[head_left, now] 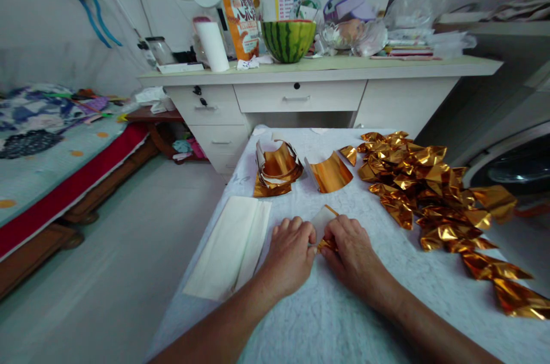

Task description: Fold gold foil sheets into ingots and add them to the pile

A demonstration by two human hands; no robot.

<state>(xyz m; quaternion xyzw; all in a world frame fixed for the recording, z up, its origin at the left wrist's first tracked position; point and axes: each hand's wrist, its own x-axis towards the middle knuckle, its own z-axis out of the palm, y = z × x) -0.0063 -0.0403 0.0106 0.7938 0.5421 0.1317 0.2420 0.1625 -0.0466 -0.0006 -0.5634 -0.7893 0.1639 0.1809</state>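
Note:
Both hands meet low over the cloth-covered table, fingers curled on a small sheet of gold foil paper (322, 219) with a whitish back. My left hand (290, 252) grips its left side, and my right hand (350, 252) pinches its right side, where a crumpled gold bit shows. Left of them lies a stack of pale cream paper (226, 243). Beyond the hands stand a curled stack of gold foil sheets (279, 166) and a single curved gold sheet (330, 173). A large pile of folded gold foil pieces (412, 175) spreads along the right.
A white desk (296, 94) with drawers stands behind the table, bearing a cut watermelon (289, 40), an orange snack pouch (239, 14) and plastic bags. On the left is a bed (64, 169); at the right edge, a front-loading washing machine (511, 152).

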